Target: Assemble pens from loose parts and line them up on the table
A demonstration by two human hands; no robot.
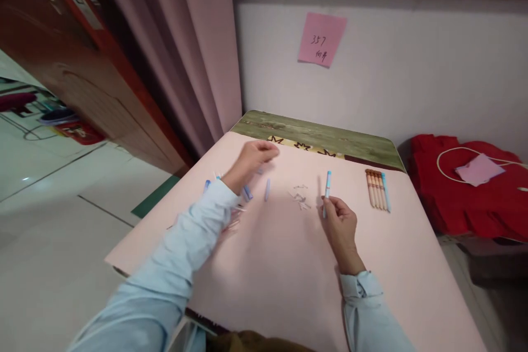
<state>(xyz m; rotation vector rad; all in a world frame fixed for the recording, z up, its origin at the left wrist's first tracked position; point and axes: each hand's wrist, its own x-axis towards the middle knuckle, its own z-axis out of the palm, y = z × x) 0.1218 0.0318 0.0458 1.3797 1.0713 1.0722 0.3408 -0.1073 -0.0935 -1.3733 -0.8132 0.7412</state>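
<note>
My right hand (341, 225) rests on the pink table cover (289, 264) and holds a blue-and-white pen (327, 190) upright by its lower end. My left hand (249, 160) reaches out over the far left of the table, fingers curled, above several loose blue pen caps and barrels (247, 193). Whether it grips anything is hidden by blur. A small pile of thin pen parts (301, 199) lies between my hands. A row of assembled pens (377, 190) lies at the right, side by side.
The table stands against a white wall with a pink sticky note (322, 39). A pink curtain (181, 55) hangs at the left. A red bag (466, 187) sits to the right of the table. Tiled floor lies to the left.
</note>
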